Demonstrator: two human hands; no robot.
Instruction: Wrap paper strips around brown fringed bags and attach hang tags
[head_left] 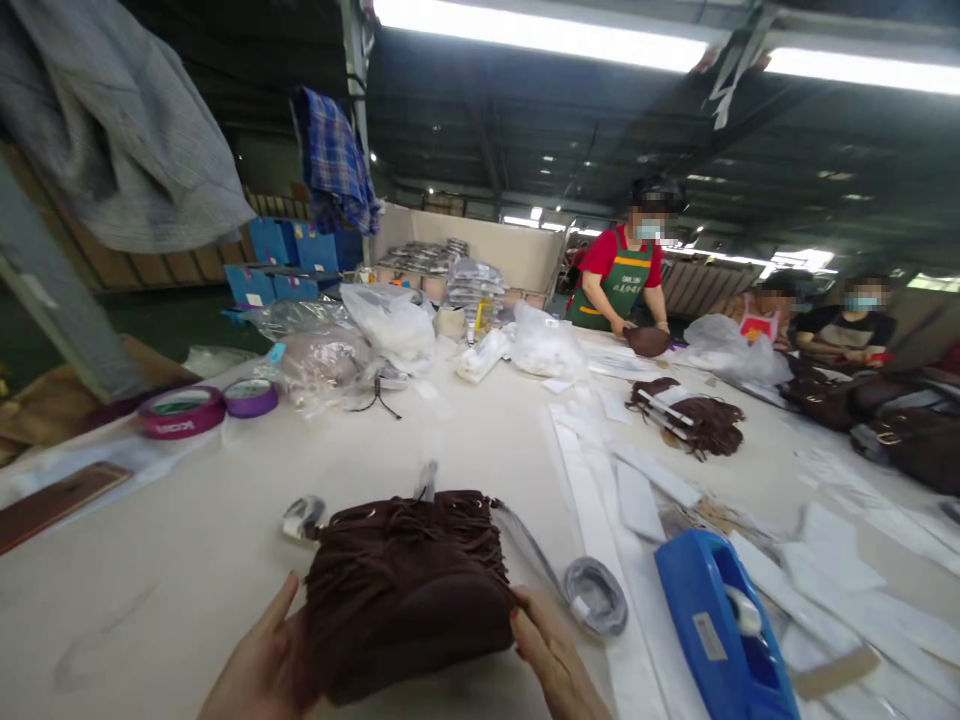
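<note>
Fingers of the left hand are partly hidden by the brown bag; the lower edge crops both arms. Right of the right hand stands a cropped blue tape dispenser; a coiled strap lies nearer. Tape rolls rest on the counter, beyond the left hand. Both hands hold the bag between them, left thumb upward.

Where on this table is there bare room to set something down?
Bare tabletop lies left of the brown fringed bag, toward the purple tape rolls, and a smaller patch beyond it, short of the clear plastic bags. The right side is crowded: white sheets lie around the blue tape dispenser.
</note>
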